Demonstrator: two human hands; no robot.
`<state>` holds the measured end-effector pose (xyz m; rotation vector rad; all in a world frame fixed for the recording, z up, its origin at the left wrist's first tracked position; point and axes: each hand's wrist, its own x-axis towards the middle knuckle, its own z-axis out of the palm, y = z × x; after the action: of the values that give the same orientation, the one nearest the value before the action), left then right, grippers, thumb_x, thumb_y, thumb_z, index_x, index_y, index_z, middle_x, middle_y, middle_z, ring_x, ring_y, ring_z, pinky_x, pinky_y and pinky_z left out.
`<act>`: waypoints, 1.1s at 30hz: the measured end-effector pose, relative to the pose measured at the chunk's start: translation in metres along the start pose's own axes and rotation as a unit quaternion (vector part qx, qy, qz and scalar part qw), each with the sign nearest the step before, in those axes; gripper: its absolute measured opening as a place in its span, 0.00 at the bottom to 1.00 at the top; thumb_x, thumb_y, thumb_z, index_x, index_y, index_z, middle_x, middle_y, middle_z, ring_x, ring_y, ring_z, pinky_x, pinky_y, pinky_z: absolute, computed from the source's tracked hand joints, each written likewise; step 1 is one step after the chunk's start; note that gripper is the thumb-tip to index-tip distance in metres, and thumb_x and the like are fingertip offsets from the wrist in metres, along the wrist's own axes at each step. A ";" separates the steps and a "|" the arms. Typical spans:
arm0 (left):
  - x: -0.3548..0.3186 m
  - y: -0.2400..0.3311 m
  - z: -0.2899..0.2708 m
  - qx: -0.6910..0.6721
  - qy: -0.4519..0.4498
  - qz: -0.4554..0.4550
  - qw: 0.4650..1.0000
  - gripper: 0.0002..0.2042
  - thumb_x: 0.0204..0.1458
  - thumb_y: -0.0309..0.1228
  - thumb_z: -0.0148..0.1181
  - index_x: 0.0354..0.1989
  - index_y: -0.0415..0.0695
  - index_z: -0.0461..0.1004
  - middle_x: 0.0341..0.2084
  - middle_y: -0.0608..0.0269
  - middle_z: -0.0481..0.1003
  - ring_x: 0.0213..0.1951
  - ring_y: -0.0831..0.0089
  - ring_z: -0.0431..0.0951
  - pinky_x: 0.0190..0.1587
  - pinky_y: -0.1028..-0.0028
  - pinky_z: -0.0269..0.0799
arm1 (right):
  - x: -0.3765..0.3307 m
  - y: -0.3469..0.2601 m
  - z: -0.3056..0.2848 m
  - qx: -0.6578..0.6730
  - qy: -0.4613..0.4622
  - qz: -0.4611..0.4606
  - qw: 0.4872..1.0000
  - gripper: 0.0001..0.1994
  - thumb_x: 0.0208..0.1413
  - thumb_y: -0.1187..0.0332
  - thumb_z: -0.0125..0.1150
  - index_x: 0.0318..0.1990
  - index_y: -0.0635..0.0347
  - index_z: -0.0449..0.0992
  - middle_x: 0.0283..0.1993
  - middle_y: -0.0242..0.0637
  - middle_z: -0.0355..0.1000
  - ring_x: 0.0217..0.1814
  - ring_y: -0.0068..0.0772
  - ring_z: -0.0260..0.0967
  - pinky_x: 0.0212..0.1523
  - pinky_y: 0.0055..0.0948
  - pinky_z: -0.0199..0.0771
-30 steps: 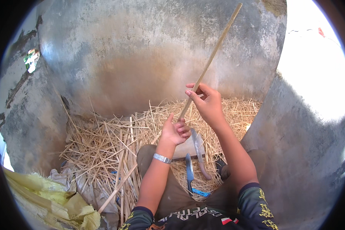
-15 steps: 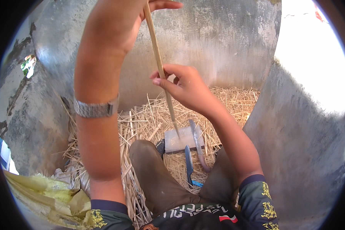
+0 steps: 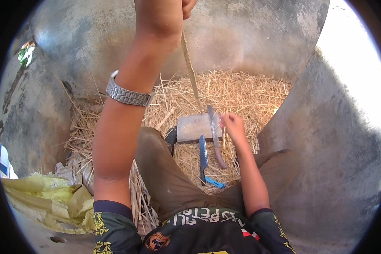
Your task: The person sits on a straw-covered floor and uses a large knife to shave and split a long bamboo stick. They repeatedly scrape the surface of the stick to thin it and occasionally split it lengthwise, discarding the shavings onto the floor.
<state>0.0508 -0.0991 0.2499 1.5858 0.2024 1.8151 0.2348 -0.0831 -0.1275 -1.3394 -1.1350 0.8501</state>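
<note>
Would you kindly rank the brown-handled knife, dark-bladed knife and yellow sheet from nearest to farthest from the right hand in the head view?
1. Brown-handled knife: just left of the right hand.
2. Dark-bladed knife: farther left, lower.
3. Yellow sheet: far left.

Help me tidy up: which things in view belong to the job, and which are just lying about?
Likely job:
wooden strip, held in the left hand
large knife, beside the right hand
grey block under its blade
smaller dark knife

Seemingly lying about:
dry scraps
yellowish sheeting
blue item, use unclear
</note>
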 end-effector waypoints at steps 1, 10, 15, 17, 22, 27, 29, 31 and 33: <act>0.002 -0.006 0.001 -0.008 0.007 -0.007 1.000 0.31 0.60 0.67 0.39 0.18 0.54 0.58 0.07 0.80 0.51 0.10 0.83 0.48 0.12 0.80 0.42 | -0.010 0.061 -0.011 -0.031 0.014 0.053 0.998 0.13 0.58 0.62 0.60 0.29 0.63 0.80 0.23 0.33 0.76 0.25 0.23 0.70 0.29 0.26 0.69; 0.031 -0.011 -0.013 0.042 0.086 0.030 0.995 0.26 0.61 0.57 0.39 0.13 0.58 0.52 0.07 0.78 0.50 0.11 0.82 0.51 0.16 0.77 0.50 | -0.078 0.146 0.032 -0.463 -0.107 0.193 0.859 0.15 0.52 0.64 0.62 0.40 0.70 0.80 0.42 0.59 0.78 0.46 0.59 0.77 0.49 0.47 0.78; 0.075 -0.018 -0.055 -0.167 -0.079 -0.076 0.980 0.22 0.63 0.46 0.37 0.14 0.58 0.51 0.08 0.77 0.49 0.11 0.81 0.47 0.15 0.76 0.44 | -0.089 0.221 0.025 -0.410 -0.130 0.200 0.880 0.20 0.49 0.60 0.67 0.43 0.69 0.78 0.43 0.59 0.78 0.46 0.59 0.77 0.49 0.46 0.77; 0.065 -0.025 -0.033 -0.045 -0.035 -0.010 0.998 0.21 0.63 0.45 0.38 0.15 0.59 0.50 0.08 0.77 0.48 0.11 0.81 0.46 0.15 0.76 0.42 | -0.085 0.230 0.022 -0.384 -0.108 0.204 0.894 0.23 0.48 0.58 0.69 0.44 0.70 0.77 0.41 0.59 0.78 0.45 0.60 0.78 0.47 0.46 0.78; 0.068 -0.027 -0.015 0.016 -0.026 -0.010 0.999 0.23 0.64 0.45 0.41 0.15 0.59 0.48 0.08 0.77 0.46 0.11 0.81 0.45 0.14 0.75 0.40 | -0.078 0.148 0.046 -0.402 -0.021 0.129 0.906 0.18 0.54 0.62 0.66 0.44 0.69 0.75 0.34 0.53 0.78 0.36 0.50 0.80 0.36 0.40 0.80; 0.078 -0.029 -0.012 -0.001 0.008 -0.044 0.999 0.21 0.65 0.44 0.39 0.16 0.57 0.50 0.09 0.76 0.47 0.10 0.80 0.46 0.14 0.73 0.39 | -0.049 0.094 0.047 0.017 -0.046 0.171 0.984 0.16 0.58 0.60 0.65 0.40 0.67 0.75 0.20 0.34 0.70 0.16 0.26 0.69 0.19 0.28 0.70; 0.079 -0.027 -0.017 -0.013 0.024 -0.050 0.998 0.21 0.65 0.43 0.39 0.16 0.57 0.51 0.09 0.76 0.48 0.10 0.80 0.47 0.14 0.73 0.39 | -0.046 0.039 0.046 0.053 -0.027 0.099 0.993 0.14 0.60 0.62 0.64 0.41 0.67 0.75 0.21 0.32 0.70 0.18 0.23 0.69 0.19 0.24 0.68; 0.075 -0.021 -0.016 -0.009 0.048 -0.061 0.997 0.21 0.65 0.42 0.38 0.16 0.57 0.51 0.09 0.76 0.48 0.10 0.80 0.47 0.14 0.73 0.39 | -0.041 -0.004 0.042 0.064 0.014 -0.043 0.997 0.12 0.60 0.64 0.62 0.41 0.66 0.75 0.22 0.33 0.71 0.19 0.22 0.70 0.21 0.23 0.69; 0.076 -0.014 -0.029 0.008 0.080 -0.060 0.995 0.21 0.65 0.42 0.39 0.16 0.56 0.51 0.09 0.76 0.49 0.10 0.80 0.48 0.14 0.72 0.40 | -0.054 -0.062 0.050 0.128 0.020 -0.096 0.987 0.07 0.62 0.69 0.58 0.41 0.65 0.73 0.23 0.32 0.70 0.20 0.19 0.67 0.22 0.21 0.68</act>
<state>0.0304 -0.0343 0.2966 1.4086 0.3797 1.8496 0.1630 -0.1261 -0.0791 -1.0157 -1.0647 0.7938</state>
